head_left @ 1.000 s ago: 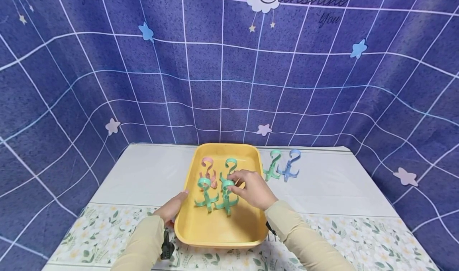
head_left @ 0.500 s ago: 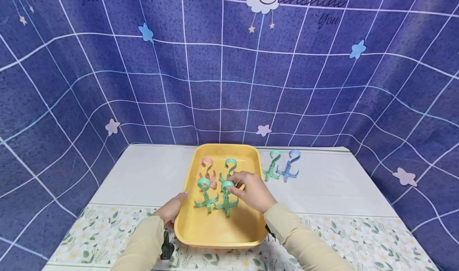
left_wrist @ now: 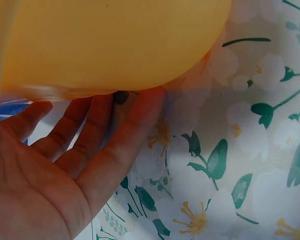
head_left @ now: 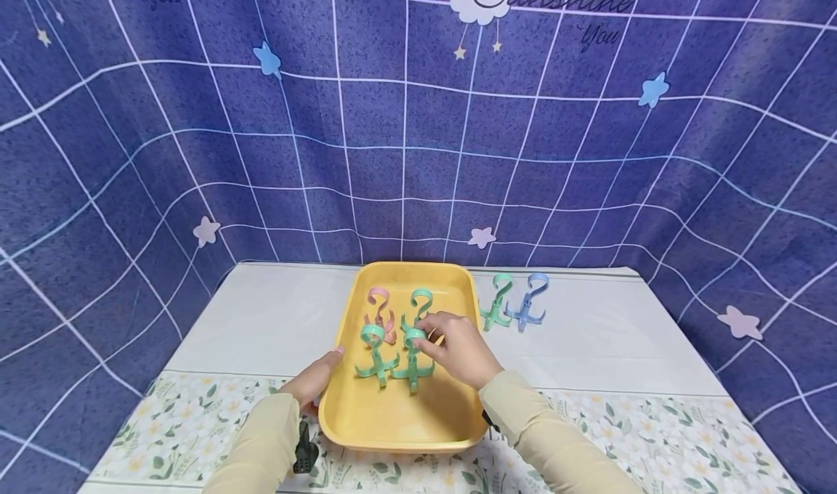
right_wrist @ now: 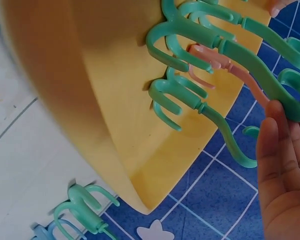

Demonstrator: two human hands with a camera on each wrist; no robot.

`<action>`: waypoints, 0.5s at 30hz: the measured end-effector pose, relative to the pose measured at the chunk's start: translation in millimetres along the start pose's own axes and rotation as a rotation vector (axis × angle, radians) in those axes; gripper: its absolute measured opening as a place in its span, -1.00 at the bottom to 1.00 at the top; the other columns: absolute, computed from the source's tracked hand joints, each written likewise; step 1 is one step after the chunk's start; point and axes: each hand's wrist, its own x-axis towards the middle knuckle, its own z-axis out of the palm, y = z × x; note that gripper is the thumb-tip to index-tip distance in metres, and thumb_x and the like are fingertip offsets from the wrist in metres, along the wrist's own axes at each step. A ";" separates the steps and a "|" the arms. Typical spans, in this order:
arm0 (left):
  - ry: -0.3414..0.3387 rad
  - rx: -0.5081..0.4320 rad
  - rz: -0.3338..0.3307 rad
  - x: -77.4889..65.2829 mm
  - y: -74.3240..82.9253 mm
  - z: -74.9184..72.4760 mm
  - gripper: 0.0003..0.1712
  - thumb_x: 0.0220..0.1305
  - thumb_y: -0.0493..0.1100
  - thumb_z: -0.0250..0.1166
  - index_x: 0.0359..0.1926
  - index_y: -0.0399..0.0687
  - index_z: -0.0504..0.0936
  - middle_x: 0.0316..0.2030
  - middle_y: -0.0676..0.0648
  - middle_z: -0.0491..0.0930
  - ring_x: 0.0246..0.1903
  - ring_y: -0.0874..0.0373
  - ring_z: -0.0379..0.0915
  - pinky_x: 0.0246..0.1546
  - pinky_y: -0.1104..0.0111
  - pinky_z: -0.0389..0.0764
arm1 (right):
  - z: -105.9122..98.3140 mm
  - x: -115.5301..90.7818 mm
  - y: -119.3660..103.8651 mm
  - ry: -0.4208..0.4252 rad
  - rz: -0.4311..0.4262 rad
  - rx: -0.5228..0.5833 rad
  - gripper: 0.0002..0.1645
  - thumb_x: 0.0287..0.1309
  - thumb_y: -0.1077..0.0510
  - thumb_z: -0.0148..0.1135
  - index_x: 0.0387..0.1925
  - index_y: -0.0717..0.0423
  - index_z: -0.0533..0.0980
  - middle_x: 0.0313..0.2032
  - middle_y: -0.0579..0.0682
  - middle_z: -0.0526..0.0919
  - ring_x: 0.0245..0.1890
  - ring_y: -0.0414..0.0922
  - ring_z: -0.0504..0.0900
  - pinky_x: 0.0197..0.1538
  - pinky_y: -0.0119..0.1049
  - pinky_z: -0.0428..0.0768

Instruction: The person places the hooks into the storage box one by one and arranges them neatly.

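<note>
My right hand pinches the curled top of a green four-prong hook, which stands upright in a yellow tray. Beside it on the left is another green hook. Behind these two stand a pink hook and a further green hook, partly covered by my right fingers in the head view. My left hand holds the tray's left side, with the thumb at the rim; the left wrist view has its fingers touching the underside.
To the right of the tray, a green hook and a blue hook lie on the white part of the table covering. Blue-purple gridded cloth hangs behind and at both sides. The front covering is floral.
The right hand's hook shifts only very slightly in place. My left hand, the tray and the other hooks stay where they were.
</note>
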 end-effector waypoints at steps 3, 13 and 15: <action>0.004 0.001 -0.003 -0.8 0.8 0.3 -0.19 0.61 0.29 -0.30 0.47 -0.29 0.18 -0.21 -0.23 0.61 -0.34 -0.03 0.64 -0.35 0.05 0.71 | -0.9 0.3 0.6 -0.009 0.002 -0.005 -0.83 0.26 0.21 0.43 -0.13 0.16 0.69 -0.24 0.02 0.73 -0.33 -0.17 0.67 -0.29 -0.37 0.64; 0.005 -0.009 0.012 -2.5 1.1 0.7 -0.22 0.62 0.26 -0.30 0.41 -0.32 0.25 -0.21 -0.24 0.61 -0.34 -0.04 0.64 -0.36 0.03 0.71 | -5.0 -0.3 0.4 -0.030 0.039 -0.029 -0.76 0.26 0.14 0.43 -0.06 0.11 0.69 -0.12 0.02 0.73 -0.26 -0.14 0.69 -0.25 -0.35 0.62; 0.004 -0.008 0.013 -2.4 1.0 0.8 -0.21 0.62 0.27 -0.30 0.41 -0.32 0.25 -0.21 -0.24 0.61 -0.34 -0.04 0.64 -0.36 0.04 0.71 | -5.8 -0.5 0.5 -0.027 0.043 -0.032 -0.76 0.26 0.13 0.43 -0.06 0.10 0.69 -0.11 0.00 0.73 -0.26 -0.14 0.69 -0.24 -0.36 0.62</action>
